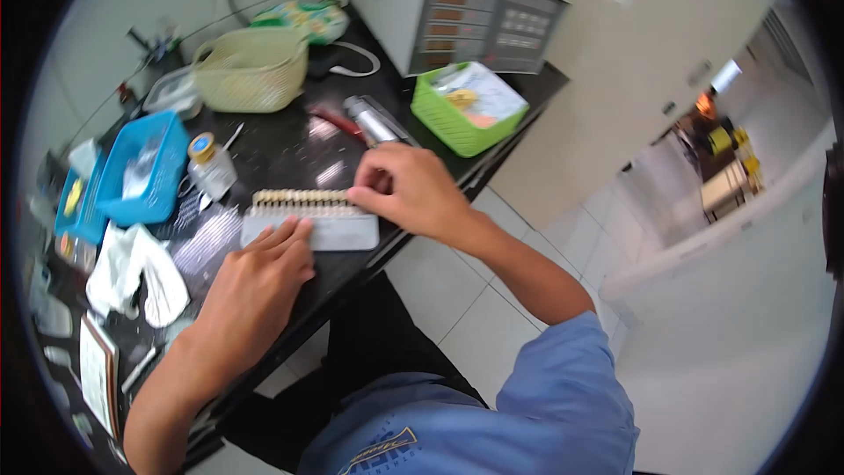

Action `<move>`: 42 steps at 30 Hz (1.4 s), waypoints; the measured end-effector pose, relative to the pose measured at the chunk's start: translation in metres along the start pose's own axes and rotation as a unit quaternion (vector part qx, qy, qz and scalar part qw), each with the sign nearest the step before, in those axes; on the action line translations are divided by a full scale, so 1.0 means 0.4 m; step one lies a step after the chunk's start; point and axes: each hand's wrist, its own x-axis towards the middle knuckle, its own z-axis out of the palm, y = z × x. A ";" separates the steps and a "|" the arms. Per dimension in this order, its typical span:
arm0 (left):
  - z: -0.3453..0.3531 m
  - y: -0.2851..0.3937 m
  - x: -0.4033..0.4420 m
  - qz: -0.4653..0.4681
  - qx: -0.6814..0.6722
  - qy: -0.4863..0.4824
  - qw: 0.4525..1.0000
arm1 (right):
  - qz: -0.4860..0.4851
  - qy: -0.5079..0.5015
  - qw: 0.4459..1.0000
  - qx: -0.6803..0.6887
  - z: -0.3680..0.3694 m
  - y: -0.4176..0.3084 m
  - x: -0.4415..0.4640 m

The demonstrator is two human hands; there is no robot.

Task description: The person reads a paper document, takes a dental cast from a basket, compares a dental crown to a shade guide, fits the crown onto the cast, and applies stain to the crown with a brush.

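A tooth shade guide [338, 236], with a row of cream tooth-shaped tabs along a pale grey holder, lies near the front edge of the black table [277, 154]. On the left part of the holder rests my left hand [264, 277], its fingers stretched out and laid flat against it. My right hand [413, 193] has thumb and fingertips pinched together at the right end of the tab row. Those fingers cover the end tabs, so exactly which one they grip is hidden.
Left of the guide stand a capped bottle [212, 167], a blue basket [145, 167] and a white cloth [132, 273]. Behind are a cream basket [251, 70], a silver cylinder [371, 119], a green basket [470, 123] and a grey machine with displays [475, 22].
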 end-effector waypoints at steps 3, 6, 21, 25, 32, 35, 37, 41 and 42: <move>-0.013 0.014 0.004 0.017 -0.002 0.000 1.000 | 0.003 0.010 1.000 0.015 -0.004 -0.005 -0.001; -0.012 0.011 0.004 0.026 0.000 0.002 1.000 | -0.051 0.015 0.998 -0.025 -0.011 -0.005 -0.003; -0.028 0.014 0.002 0.012 -0.037 -0.006 0.999 | -0.134 -0.061 0.985 -0.095 -0.038 0.000 0.015; -0.020 0.018 0.009 0.023 -0.027 0.007 0.999 | -0.124 -0.031 0.979 -0.157 -0.029 -0.003 0.010; -0.013 -0.006 -0.007 0.010 -0.022 0.001 1.000 | -0.100 -0.035 0.984 -0.146 -0.026 -0.017 0.027; -0.008 -0.013 -0.011 -0.009 -0.017 0.014 1.000 | -0.033 -0.048 0.990 -0.127 -0.031 -0.033 0.032; -0.006 -0.019 -0.009 0.008 -0.005 0.001 1.000 | -0.017 -0.058 0.992 -0.109 -0.027 -0.032 0.036; -0.001 -0.027 -0.011 0.013 -0.006 -0.001 1.000 | 0.014 -0.046 0.997 -0.054 -0.019 -0.037 0.033; -0.001 -0.027 -0.010 0.015 -0.003 0.000 1.000 | 0.022 -0.035 0.998 -0.038 -0.017 -0.036 0.033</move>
